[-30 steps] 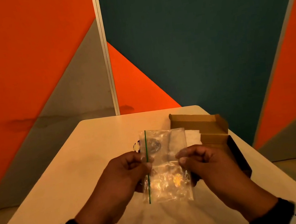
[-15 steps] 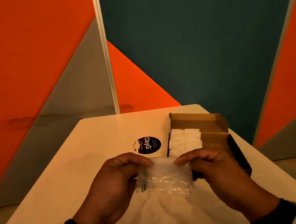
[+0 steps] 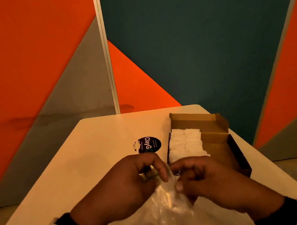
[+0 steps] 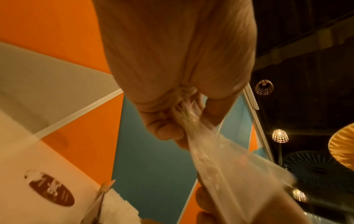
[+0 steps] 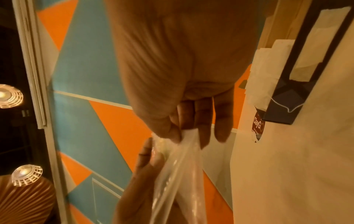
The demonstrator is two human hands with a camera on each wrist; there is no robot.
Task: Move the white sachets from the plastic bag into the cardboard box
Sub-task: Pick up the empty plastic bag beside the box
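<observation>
A clear plastic bag hangs crumpled between both hands over the near part of the table. My left hand pinches its upper edge, and the left wrist view shows the plastic bag squeezed between thumb and fingers. My right hand grips the same edge just to the right; in the right wrist view its fingers curl on the plastic bag. The open cardboard box sits beyond the hands at the right, with several white sachets stacked inside. No sachet shows inside the bag.
A round black sticker lies on the cream table, left of the box. Orange, grey and teal wall panels stand behind the table's far edge. The box lies close to the table's right edge.
The bag went from upright and flat to folded down and bunched. Both hands came together at its top edge and dropped lower and nearer to me.
</observation>
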